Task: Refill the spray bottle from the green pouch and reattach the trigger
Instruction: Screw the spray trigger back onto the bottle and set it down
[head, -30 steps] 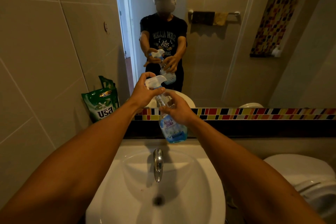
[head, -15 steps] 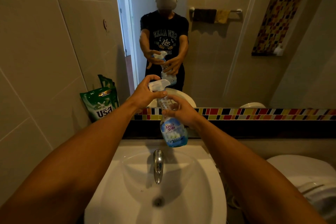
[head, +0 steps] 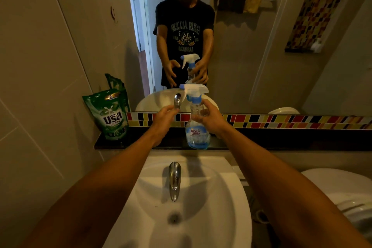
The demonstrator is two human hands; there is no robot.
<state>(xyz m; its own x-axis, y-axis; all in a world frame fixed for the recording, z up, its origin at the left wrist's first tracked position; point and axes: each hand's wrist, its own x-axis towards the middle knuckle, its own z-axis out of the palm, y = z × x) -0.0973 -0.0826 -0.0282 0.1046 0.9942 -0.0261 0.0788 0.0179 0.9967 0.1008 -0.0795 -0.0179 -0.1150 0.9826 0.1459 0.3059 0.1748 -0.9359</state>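
Observation:
The clear spray bottle (head: 196,134) with a blue label stands upright on the dark ledge (head: 261,141) behind the sink. Its white trigger head (head: 194,89) with a blue collar sits on the neck. My right hand (head: 211,120) holds the bottle's upper body and neck. My left hand (head: 164,120) hovers just left of the bottle, fingers relaxed, holding nothing. The green pouch (head: 109,113) stands on the ledge's left end, leaning in the corner against the wall.
A white sink (head: 221,207) with a chrome faucet (head: 174,181) lies below the ledge. A mirror (head: 261,56) above a coloured tile strip shows my reflection. A white toilet (head: 346,193) stands at the right. A tiled wall closes the left side.
The bottle has come down from mid-air onto the ledge. My left hand has let go of the trigger head and moved off to the left. My right hand stays on the bottle.

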